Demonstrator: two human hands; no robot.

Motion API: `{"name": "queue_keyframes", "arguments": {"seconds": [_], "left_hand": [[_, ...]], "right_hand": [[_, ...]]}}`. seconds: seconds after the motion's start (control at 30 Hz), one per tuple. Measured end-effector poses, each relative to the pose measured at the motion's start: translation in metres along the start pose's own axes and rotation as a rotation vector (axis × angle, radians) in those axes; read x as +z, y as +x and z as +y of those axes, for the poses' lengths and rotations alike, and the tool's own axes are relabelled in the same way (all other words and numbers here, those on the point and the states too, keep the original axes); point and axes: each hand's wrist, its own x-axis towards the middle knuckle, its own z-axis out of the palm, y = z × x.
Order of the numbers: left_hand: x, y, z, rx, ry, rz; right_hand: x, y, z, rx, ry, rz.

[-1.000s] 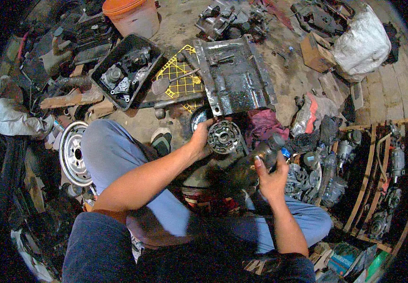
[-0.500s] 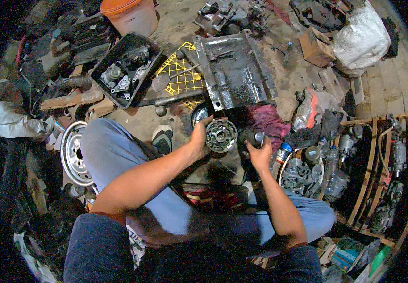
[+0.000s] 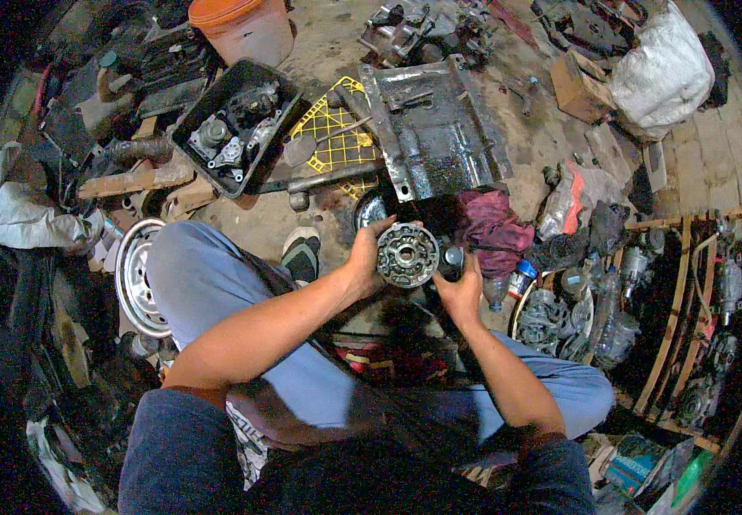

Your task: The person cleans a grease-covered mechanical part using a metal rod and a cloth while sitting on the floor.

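Note:
My left hand [image 3: 366,259] is closed round the left edge of a round metal machine part [image 3: 407,255], its open face turned up. That face shows a ring of small recesses about a central hole. Just right of it, my right hand [image 3: 461,290] grips a dark cylindrical piece with a grey round end [image 3: 452,256]. The piece is close beside the metal part; whether they touch I cannot tell. Shadow hides the fingers under both things. Beyond my hands lies an oily black metal tray [image 3: 440,159], and a dark red cloth [image 3: 495,225] lies right of it.
A black bin [image 3: 261,163] of metal parts stands far left, by a yellow grid [image 3: 349,148] and a hammer [image 3: 300,199]. An orange-lidded bucket [image 3: 247,39] is behind. A wheel rim [image 3: 131,279] is at my left knee; a basin of parts [image 3: 521,309] stands right.
My right hand has brought the dark cylindrical piece leftward, close to the metal part. My left hand has shifted slightly right and down, still holding the part, whose face is turned more toward view.

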Motion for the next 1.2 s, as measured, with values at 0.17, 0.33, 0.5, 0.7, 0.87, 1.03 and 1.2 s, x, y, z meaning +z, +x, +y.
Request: {"name": "queue_keyframes", "arguments": {"seconds": [0.17,0.33,0.5,0.7,0.87,1.03,1.2], "left_hand": [[0.008,-0.008,0.0,0.016,-0.021,0.023],[0.001,-0.01,0.002,-0.013,-0.054,-0.007],[0.002,-0.015,-0.001,0.02,-0.004,-0.008],[0.017,-0.027,-0.002,-0.051,-0.052,-0.007],[0.037,-0.046,0.001,-0.087,-0.028,-0.052],[0.069,-0.073,0.016,-0.005,-0.063,-0.172],[0.092,-0.088,0.037,0.091,0.004,-0.213]], "right_hand": [[0.021,-0.014,0.053,-0.034,-0.128,-0.131],[0.015,-0.015,0.04,0.006,-0.236,-0.334],[0.006,-0.014,0.026,0.017,-0.308,-0.449],[-0.05,0.007,-0.029,0.096,-0.631,-0.517],[-0.114,0.043,-0.05,-0.083,-0.074,-0.226],[-0.179,0.031,-0.145,0.245,0.516,-0.338],[-0.203,0.029,-0.189,-0.006,0.404,-0.165]]}}
